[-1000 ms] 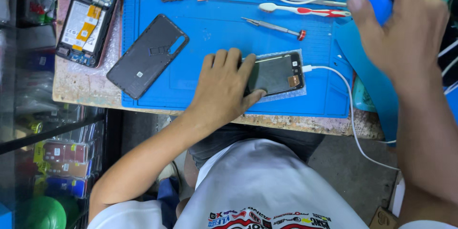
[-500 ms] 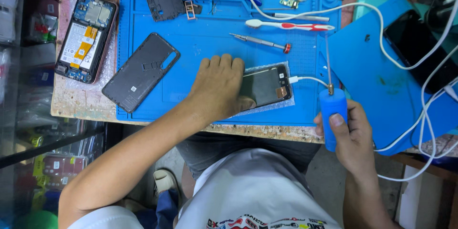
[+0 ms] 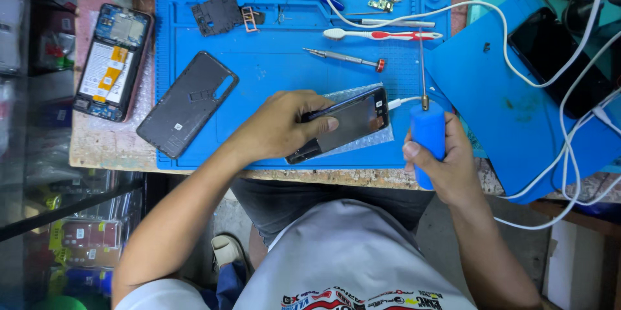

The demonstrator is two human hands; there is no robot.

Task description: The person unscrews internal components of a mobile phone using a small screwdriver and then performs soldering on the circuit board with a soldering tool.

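Here, on a table [image 3: 110, 148] spread with a blue work mat [image 3: 278, 71], a phone [image 3: 346, 122] lies tilted near the front edge, a white cable [image 3: 402, 100] plugged into its end. The left hand [image 3: 278, 126] grips its side, fingers curled over the dark screen. The right hand [image 3: 446, 161] is wrapped around a blue-handled tool [image 3: 428, 135], upright just beside it. A detached back cover [image 3: 186, 103] and an opened phone [image 3: 111, 61] suggest disassembly is under way, reassembly undone.

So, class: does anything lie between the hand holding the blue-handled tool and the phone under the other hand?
Nothing visible blocks it. The right hand holds the blue-handled tool just beside the phone; only the white cable plugged into the phone's end crosses that gap.
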